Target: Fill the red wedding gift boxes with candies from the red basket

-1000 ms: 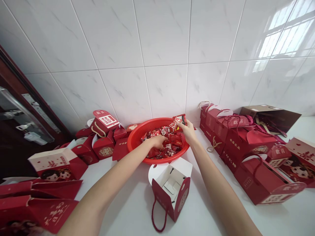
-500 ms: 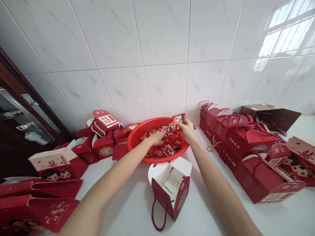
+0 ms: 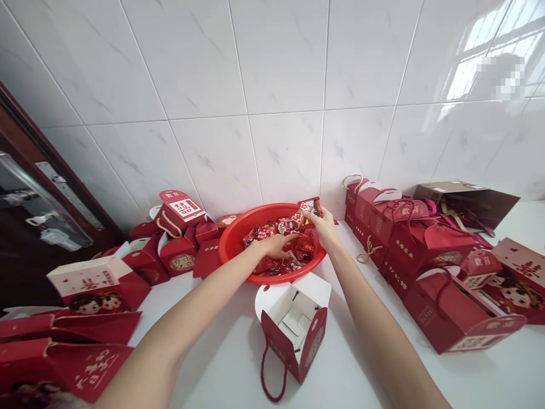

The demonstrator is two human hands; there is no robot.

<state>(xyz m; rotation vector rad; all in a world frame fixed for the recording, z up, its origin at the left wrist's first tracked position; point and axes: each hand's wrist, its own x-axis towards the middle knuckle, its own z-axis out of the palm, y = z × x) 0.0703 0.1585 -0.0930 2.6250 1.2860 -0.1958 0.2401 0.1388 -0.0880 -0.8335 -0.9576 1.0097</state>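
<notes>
A red plastic basket [image 3: 272,279] stands against the wall with many wrapped candies [image 3: 294,264] in it. My left hand [image 3: 275,246] reaches down into it, fingers stretched apart over the wrappers, with nothing visibly gripped. At the basket's right rim my right hand [image 3: 325,227] pinches red and patterned candy packets [image 3: 307,209]; their exact number is hard to tell. In front of the basket sits an open red gift box [image 3: 289,335], its white inside showing no contents and its cord handle hanging toward me.
Red gift boxes [image 3: 183,250] crowd the left side, near a dark door [image 3: 25,238]. More red boxes [image 3: 409,250] line the right, with a brown carton [image 3: 472,199] of ribbons behind them. White tabletop [image 3: 357,363] shows between the rows.
My left hand's fingers have spread from a more curled pose among the candies and shifted slightly. My right hand holds its packets in nearly the same spot.
</notes>
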